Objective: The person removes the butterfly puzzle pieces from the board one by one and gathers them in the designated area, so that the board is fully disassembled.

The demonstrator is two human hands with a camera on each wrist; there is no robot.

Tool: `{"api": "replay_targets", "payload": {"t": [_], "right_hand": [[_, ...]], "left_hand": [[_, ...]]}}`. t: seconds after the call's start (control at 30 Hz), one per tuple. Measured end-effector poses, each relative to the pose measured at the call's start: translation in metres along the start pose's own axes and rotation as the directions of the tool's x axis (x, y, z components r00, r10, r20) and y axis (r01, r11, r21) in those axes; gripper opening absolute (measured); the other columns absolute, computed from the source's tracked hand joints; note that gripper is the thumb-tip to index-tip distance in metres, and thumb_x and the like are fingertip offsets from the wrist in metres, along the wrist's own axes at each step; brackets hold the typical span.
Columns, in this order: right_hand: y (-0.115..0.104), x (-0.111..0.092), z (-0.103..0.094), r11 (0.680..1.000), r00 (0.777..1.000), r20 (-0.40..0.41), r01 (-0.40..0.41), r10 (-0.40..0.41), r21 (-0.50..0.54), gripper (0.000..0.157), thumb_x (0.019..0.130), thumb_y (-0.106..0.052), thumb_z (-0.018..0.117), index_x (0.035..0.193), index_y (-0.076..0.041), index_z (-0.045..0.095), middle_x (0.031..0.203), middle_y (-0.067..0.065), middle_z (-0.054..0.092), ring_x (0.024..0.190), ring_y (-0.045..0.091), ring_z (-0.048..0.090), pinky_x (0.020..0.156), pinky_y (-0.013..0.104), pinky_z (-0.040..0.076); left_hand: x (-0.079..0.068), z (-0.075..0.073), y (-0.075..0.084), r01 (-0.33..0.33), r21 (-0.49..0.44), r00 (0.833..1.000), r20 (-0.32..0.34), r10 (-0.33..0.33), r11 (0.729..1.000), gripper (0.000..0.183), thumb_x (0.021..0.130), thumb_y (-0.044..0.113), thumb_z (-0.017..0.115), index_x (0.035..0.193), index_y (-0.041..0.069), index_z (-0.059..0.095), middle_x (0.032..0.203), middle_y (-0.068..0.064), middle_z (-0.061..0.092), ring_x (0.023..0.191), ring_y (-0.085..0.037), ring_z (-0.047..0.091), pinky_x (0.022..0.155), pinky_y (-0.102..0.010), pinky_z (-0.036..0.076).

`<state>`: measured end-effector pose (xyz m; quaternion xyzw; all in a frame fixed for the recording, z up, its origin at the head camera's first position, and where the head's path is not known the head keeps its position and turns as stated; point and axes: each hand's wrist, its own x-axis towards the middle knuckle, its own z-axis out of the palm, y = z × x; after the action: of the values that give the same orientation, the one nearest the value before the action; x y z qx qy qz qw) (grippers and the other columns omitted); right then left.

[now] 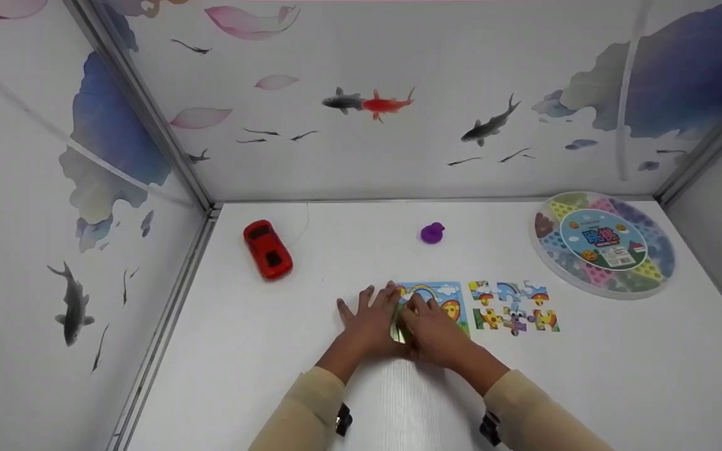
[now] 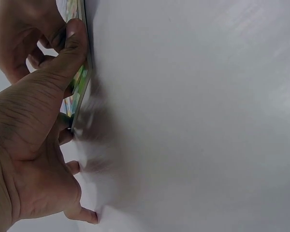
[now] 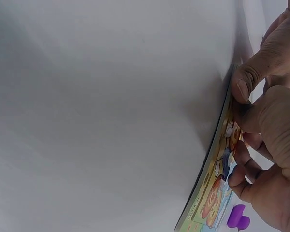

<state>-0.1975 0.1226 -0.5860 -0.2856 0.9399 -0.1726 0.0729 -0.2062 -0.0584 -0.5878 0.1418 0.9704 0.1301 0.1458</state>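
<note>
A colorful picture puzzle board [image 1: 445, 294], with a rainbow and cartoon figures, lies under both hands. My left hand [image 1: 370, 322] grips it at the left side, fingers spread and thumb [image 2: 72, 43] at the near edge. Over the middle of the board, my right hand [image 1: 433, 332] bends its fingers [image 3: 239, 179] onto the picture, its thumb near the left thumb at the edge. Whatever lies beneath the right fingertips is hidden. Several loose puzzle pieces [image 1: 514, 316] are laid out in two rows just right of the board.
A red toy car [image 1: 267, 249] stands at the back left. Behind the board sits a small purple duck [image 1: 432, 232]. A round game box [image 1: 602, 244] lies at the back right. Printed panels [image 1: 398, 163] wall in the white table [image 1: 242, 351].
</note>
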Motion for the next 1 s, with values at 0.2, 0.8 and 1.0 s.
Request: {"api": "replay_targets", "payload": {"t": [0.2, 0.8, 1.0], "right_hand": [[0.0017, -0.0015, 0.0029, 1.0, 1.0, -0.008, 0.027, -0.027, -0.008, 0.052, 0.092, -0.027, 0.093, 0.133, -0.011, 0.066, 0.141, 0.017, 0.059, 0.126, 0.04, 0.059, 0.107, 0.057, 0.058], [0.0043, -0.0022, 0.0066, 0.997, 0.996, -0.057, 0.069, -0.071, -0.036, 0.045, 0.091, -0.03, 0.094, 0.126, -0.014, 0.072, 0.131, 0.01, 0.062, 0.114, 0.03, 0.058, 0.097, 0.051, 0.058], [0.0033, -0.0037, 0.0057, 0.992, 0.993, -0.076, 0.085, -0.092, -0.089, 0.048, 0.09, -0.035, 0.094, 0.127, -0.013, 0.072, 0.131, 0.011, 0.063, 0.111, 0.03, 0.059, 0.093, 0.048, 0.059]], "left_hand": [[-0.0005, 0.0005, -0.0003, 0.004, 0.008, 1.0, 0.003, -0.004, 1.0, 0.125, 0.08, 0.079, 0.084, 0.177, 0.023, 0.028, 0.186, 0.006, 0.022, 0.171, -0.037, 0.02, 0.122, -0.092, 0.017], [-0.0008, 0.0018, -0.0016, -0.007, 0.006, 1.0, -0.009, 0.007, 1.0, 0.119, 0.084, 0.078, 0.081, 0.177, 0.024, 0.029, 0.186, 0.006, 0.023, 0.171, -0.038, 0.019, 0.121, -0.092, 0.018], [-0.0006, 0.0008, -0.0013, -0.003, 0.027, 1.0, -0.008, 0.003, 1.0, 0.117, 0.085, 0.078, 0.08, 0.177, 0.025, 0.029, 0.186, 0.007, 0.022, 0.171, -0.037, 0.021, 0.122, -0.091, 0.02]]}}
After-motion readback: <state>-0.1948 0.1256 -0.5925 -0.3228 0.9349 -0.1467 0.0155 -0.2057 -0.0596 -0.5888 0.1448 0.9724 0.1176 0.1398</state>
